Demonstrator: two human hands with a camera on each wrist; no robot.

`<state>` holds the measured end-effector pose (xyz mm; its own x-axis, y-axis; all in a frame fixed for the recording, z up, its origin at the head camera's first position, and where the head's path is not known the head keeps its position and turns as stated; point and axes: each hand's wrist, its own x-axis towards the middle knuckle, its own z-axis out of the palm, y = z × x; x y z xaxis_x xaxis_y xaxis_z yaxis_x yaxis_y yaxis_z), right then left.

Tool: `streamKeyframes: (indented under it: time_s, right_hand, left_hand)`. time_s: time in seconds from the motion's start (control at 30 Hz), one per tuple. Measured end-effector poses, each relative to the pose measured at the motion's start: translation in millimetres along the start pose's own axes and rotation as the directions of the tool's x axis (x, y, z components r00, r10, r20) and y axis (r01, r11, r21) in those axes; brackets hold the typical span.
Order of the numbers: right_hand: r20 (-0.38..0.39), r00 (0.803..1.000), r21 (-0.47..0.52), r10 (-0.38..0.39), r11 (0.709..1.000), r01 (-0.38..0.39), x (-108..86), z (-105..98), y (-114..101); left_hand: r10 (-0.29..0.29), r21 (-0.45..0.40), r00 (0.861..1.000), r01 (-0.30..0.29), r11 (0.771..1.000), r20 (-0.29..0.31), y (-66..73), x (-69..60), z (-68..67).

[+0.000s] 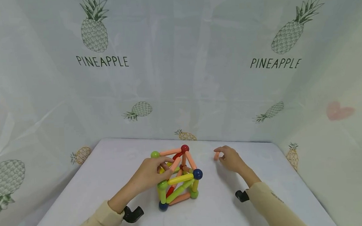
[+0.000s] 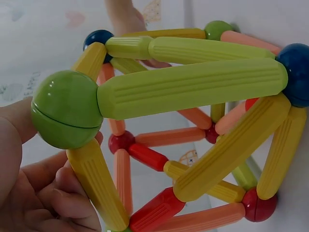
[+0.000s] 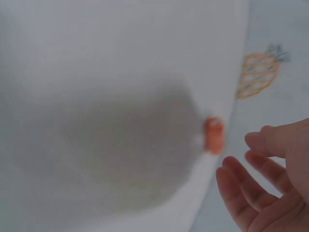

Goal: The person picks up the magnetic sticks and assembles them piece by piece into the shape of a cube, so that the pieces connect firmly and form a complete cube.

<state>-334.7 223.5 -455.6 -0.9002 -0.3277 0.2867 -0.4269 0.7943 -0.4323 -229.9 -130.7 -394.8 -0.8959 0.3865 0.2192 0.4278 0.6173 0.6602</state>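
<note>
A framework of colored sticks and balls (image 1: 180, 178) stands on the table. My left hand (image 1: 151, 172) is at its upper left, thumb and fingers pinching a salmon stick (image 1: 175, 164) near the top. In the left wrist view the left hand (image 2: 53, 193) is behind a green ball (image 2: 67, 108) and a yellow stick (image 2: 96, 181); the pinched stick is hidden there. My right hand (image 1: 231, 159) hovers by a short salmon piece (image 1: 216, 156). In the right wrist view, loosely bent fingers stand apart from this orange-looking piece (image 3: 214, 136), with nothing between them.
The white table (image 1: 216, 206) carries the framework left of its middle. A hanging cloth (image 1: 179, 75) with pineapple prints rises along the table's back edge and sides. Dark wrist cameras (image 1: 133, 214) sit under both sleeves.
</note>
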Motion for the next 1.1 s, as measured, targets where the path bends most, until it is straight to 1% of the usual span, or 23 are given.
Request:
streamKeyframes:
  time_s: [0.07,0.17,0.23,0.27,0.4,0.5,0.57,0.63,0.7,0.73,0.87,1.0,1.1]
  right_hand:
    - [0.06,0.998,-0.054,0.009,0.999,-0.006,6.1,3.6,13.6]
    - [0.123,0.992,-0.103,-0.017,0.994,0.03,9.6,8.1,27.8]
    - [0.135,0.99,-0.111,-0.052,0.992,0.067,10.2,10.8,33.7]
    - [0.128,0.989,-0.107,-0.067,0.991,0.081,10.4,12.2,35.7]
    - [0.104,0.993,-0.084,-0.057,0.994,0.066,10.8,16.5,40.1]
    - [0.139,0.99,-0.071,-0.015,0.997,0.025,11.0,15.6,40.4]
    - [0.173,0.985,-0.063,-0.021,0.997,0.032,11.1,12.1,39.4]
    - [0.193,0.98,-0.061,-0.043,0.997,0.056,12.6,7.5,36.5]
    - [0.194,0.979,-0.052,-0.069,0.995,0.08,15.9,1.2,28.3]
    - [0.182,0.978,-0.046,-0.098,0.993,0.108,17.8,-2.0,22.8]
    - [0.13,0.977,-0.024,-0.168,0.985,0.173,26.4,-17.8,-10.8]
    - [0.098,0.959,-0.001,-0.265,0.964,0.266,30.3,-30.8,-44.8]
    - [0.093,0.944,0.012,-0.317,0.948,0.317,31.3,-35.0,-63.9]
  left_hand:
    - [-0.005,-0.011,1.0,0.005,1.0,0.003,0.5,-0.7,1.4]
    - [-0.01,-0.015,1.0,0.01,1.0,0.009,0.9,-0.8,2.9]
    - [-0.014,-0.015,1.0,0.015,1.0,0.01,1.5,-0.7,3.3]
    - [-0.014,-0.012,1.0,0.014,1.0,0.008,1.7,-0.6,3.2]
    - [-0.023,-0.013,1.0,0.023,1.0,0.002,3.7,-0.5,1.9]
    - [-0.025,-0.01,1.0,0.025,1.0,-0.003,4.2,-0.5,1.2]
    - [-0.021,0.004,1.0,0.021,1.0,-0.009,3.7,-0.4,1.2]
    - [-0.02,0.007,1.0,0.02,1.0,-0.012,3.1,-0.4,1.3]
    - [-0.022,0.007,1.0,0.022,1.0,-0.013,2.6,-0.5,0.9]
    - [-0.024,0.007,1.0,0.024,1.0,-0.013,2.8,-0.6,0.7]
    - [-0.032,-0.005,0.999,0.032,0.999,-0.011,2.2,-1.2,-0.2]
    - [-0.031,-0.011,0.999,0.031,0.999,-0.01,0.5,-2.1,0.1]
    - [-0.031,-0.02,1.0,0.03,0.999,-0.005,-1.0,-2.6,0.8]
